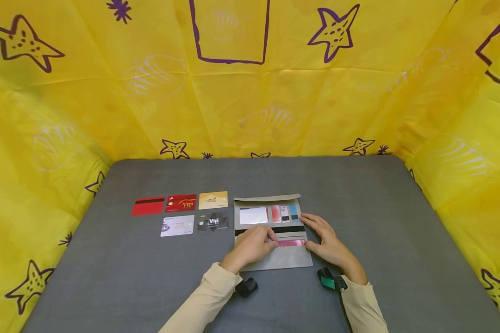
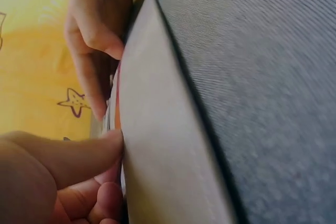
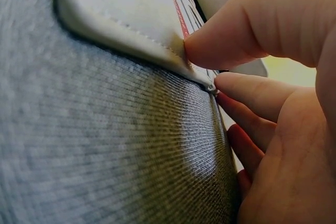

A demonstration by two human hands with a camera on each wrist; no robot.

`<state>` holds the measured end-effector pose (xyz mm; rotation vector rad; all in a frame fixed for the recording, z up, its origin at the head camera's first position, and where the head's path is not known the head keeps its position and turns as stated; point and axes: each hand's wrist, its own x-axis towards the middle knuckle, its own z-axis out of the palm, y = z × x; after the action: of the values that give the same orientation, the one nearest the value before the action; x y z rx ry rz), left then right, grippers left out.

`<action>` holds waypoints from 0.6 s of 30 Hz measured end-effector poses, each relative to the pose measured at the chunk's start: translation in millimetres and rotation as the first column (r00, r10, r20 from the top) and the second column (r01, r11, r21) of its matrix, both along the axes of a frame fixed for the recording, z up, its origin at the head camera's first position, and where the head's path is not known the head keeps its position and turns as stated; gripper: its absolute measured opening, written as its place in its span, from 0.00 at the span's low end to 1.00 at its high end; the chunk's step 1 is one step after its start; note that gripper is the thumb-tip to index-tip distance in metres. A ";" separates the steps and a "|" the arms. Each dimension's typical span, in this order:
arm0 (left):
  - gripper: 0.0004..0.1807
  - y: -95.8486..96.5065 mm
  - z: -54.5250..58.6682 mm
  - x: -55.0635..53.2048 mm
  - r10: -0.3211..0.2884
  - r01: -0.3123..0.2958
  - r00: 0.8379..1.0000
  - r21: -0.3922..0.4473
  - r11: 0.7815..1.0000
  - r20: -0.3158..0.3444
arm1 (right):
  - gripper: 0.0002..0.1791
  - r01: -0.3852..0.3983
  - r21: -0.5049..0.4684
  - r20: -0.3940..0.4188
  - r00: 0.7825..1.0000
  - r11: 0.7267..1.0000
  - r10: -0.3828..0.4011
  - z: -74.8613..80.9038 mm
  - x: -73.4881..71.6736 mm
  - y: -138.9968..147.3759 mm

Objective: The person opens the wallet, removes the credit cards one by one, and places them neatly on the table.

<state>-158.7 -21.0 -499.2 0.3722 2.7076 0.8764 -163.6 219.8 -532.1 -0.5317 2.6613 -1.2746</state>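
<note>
An opened light grey wallet (image 1: 281, 260) lies flat on the grey table. In its lower pocket sits a pink card (image 1: 292, 243), only a strip of it showing. My left hand (image 1: 254, 243) is over the wallet, thumb and curled forefinger pinching the left end of that card; in the left wrist view its thumb (image 2: 107, 148) lies at the pocket's rim. My right hand (image 1: 331, 245) rests along the wallet's right edge with fingers extended, and its thumb tip (image 3: 197, 51) touches near the card's right end. The upper section holds a white card (image 1: 253, 216) and several coloured cards (image 1: 285, 213).
Left of the wallet lie a red striped card (image 1: 148, 206), a red VIP card (image 1: 181, 202), a gold card (image 1: 213, 200), a silver card (image 1: 177, 225) and a black VIP card (image 1: 213, 222). A yellow patterned cloth (image 1: 241, 101) stands behind and around the table (image 1: 121, 277).
</note>
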 end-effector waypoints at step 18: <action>0.05 3.0 4.6 -4.6 0.066 -0.066 0.994 -0.007 0.998 0.092 | 0.36 -0.003 0.015 -0.004 1.000 1.000 0.003 0.6 0.8 -0.1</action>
<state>-163.3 -18.1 -494.6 0.2365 2.6498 0.8837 -162.8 219.7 -531.5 -0.5371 2.6703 -1.2535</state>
